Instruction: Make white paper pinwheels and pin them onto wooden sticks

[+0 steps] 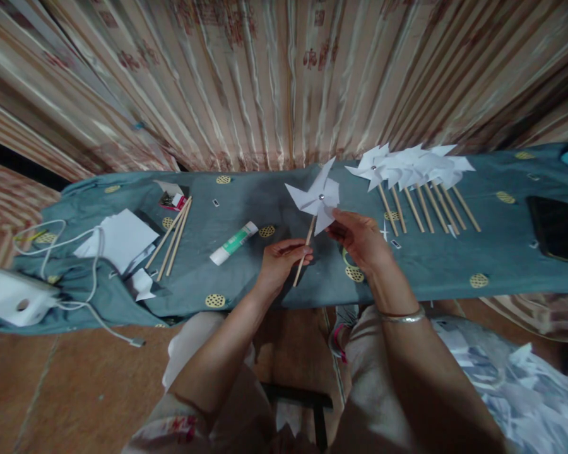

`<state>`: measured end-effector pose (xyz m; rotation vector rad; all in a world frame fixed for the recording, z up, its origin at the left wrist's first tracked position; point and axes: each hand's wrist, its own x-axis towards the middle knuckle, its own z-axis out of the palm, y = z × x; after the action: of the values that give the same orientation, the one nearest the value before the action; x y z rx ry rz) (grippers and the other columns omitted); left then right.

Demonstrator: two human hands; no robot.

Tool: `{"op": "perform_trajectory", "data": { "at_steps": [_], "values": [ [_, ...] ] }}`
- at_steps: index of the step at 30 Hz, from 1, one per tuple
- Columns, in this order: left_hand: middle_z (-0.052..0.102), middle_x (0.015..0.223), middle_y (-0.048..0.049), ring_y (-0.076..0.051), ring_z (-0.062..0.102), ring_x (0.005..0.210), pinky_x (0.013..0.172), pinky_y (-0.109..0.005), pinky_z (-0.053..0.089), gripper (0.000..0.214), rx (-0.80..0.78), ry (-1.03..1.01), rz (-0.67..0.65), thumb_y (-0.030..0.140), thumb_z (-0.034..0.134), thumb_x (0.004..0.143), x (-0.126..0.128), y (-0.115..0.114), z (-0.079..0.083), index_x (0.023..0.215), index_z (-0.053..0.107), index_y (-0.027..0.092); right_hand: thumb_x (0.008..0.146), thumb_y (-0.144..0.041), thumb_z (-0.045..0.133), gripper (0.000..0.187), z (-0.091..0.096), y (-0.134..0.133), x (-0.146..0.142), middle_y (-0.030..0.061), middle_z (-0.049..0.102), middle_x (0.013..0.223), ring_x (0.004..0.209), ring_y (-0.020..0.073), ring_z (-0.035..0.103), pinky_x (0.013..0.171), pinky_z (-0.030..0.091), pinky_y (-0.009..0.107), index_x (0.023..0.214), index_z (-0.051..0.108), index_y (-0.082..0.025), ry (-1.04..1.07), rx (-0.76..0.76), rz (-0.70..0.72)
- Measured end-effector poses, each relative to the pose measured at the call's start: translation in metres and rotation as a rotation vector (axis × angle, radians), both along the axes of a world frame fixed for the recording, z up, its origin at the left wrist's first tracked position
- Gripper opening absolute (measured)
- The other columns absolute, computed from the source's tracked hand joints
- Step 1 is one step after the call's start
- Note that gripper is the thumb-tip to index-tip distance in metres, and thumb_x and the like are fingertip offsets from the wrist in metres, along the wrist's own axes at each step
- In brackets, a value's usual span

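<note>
A white paper pinwheel (318, 197) on a thin wooden stick is held up over a table draped in blue-grey cloth (454, 265). My left hand (281, 260) pinches the stick low down, fingers closed round it. My right hand (360, 238) is closed at the lower right edge of the paper vanes, fingertips touching a vane. A silver pin sits at the pinwheel's centre. A bangle circles my right wrist.
Several finished pinwheels (409, 167) lie in a row at the back right. A glue stick (233, 243), loose wooden sticks (173, 239), a small pin box (171, 197), white paper sheets (118, 239), a white charger with cable (14, 296) and a dark phone (556, 230) lie about.
</note>
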<state>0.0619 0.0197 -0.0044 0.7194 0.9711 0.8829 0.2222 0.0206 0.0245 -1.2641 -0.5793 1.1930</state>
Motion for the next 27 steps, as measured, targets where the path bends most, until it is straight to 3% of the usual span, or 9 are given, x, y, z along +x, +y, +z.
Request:
{"op": "perform_trajectory", "data": {
  "at_steps": [5,9,13,17,21,27],
  "values": [
    [0.074,0.071,-0.0052,-0.015,0.067,0.062,0.071,-0.031,0.056,0.039,-0.002,-0.001,0.001,0.033,0.09,0.052,0.0,0.0,-0.001,0.081,0.075,0.012,0.058,-0.056,0.085,0.038,0.0,-0.002,0.004,-0.0022,0.066,0.058,0.052,0.0102,0.055,0.053,0.046,0.026,0.057,0.068,-0.022,-0.14,0.015,-0.009],
    [0.074,0.071,-0.0052,-0.014,0.067,0.061,0.069,-0.03,0.056,0.038,-0.007,-0.009,-0.006,0.032,0.09,0.052,0.0,0.0,0.0,0.08,0.075,0.012,0.065,-0.059,0.079,0.038,0.002,-0.001,0.017,-0.0011,0.068,0.06,0.049,0.0087,0.05,0.049,0.039,0.024,0.059,0.07,-0.022,-0.279,0.094,-0.193],
    [0.074,0.069,-0.005,-0.013,0.067,0.06,0.067,-0.028,0.056,0.037,-0.022,-0.032,-0.015,0.032,0.09,0.051,0.0,-0.001,0.002,0.079,0.075,0.012,0.06,-0.052,0.084,0.031,-0.002,0.005,0.028,-0.0019,0.073,0.073,0.065,0.0115,0.06,0.06,0.048,0.024,0.069,0.073,-0.024,-0.303,0.165,-0.353],
    [0.074,0.068,-0.0044,-0.012,0.066,0.058,0.064,-0.026,0.055,0.037,-0.033,-0.041,-0.022,0.031,0.091,0.049,0.001,-0.002,0.003,0.077,0.075,0.012,0.05,-0.048,0.089,0.038,-0.007,0.01,0.026,-0.001,0.075,0.08,0.079,0.0151,0.066,0.07,0.052,0.026,0.076,0.075,-0.025,-0.213,0.147,-0.303],
    [0.074,0.067,-0.0042,-0.012,0.067,0.058,0.064,-0.025,0.055,0.038,-0.033,-0.039,-0.021,0.032,0.091,0.048,0.001,-0.002,0.002,0.076,0.075,0.013,0.05,-0.045,0.089,0.035,-0.01,0.01,0.022,-0.0028,0.073,0.072,0.069,0.0115,0.065,0.065,0.051,0.024,0.074,0.075,-0.024,-0.148,0.122,-0.241],
    [0.074,0.069,-0.0046,-0.013,0.067,0.06,0.067,-0.027,0.055,0.039,-0.018,-0.028,-0.012,0.033,0.091,0.049,0.0,0.0,0.0,0.078,0.075,0.013,0.05,-0.038,0.088,0.028,-0.009,0.009,0.022,-0.004,0.07,0.064,0.057,0.0093,0.06,0.053,0.048,0.021,0.068,0.073,-0.022,-0.16,0.108,-0.261]
  ]
}}
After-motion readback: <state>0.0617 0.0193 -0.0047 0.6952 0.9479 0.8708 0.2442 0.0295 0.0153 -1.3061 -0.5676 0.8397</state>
